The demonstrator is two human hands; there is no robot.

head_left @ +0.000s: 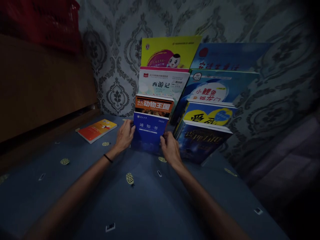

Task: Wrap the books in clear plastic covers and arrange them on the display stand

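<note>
Both my hands grip a blue booklet point(147, 133) marked 2022, which stands upright at the front of a row of books. My left hand point(125, 134) is closed on its left edge, and my right hand point(170, 146) on its right edge. Directly behind it rises an orange-topped book point(155, 105), then a pale book point(163, 81) and a taller yellow-green book point(170, 51). To the right stands a second row: a dark blue book point(205, 141) in front, a yellow and blue book point(208, 113), a teal book point(220, 85) and a blue book point(232, 56).
A small orange book point(97, 130) lies flat at the left on the blue pineapple-patterned cloth point(100, 186). Behind the books is a patterned wall point(117, 66). A wooden cabinet point(42, 90) with a red basket point(55, 23) on it borders the left side.
</note>
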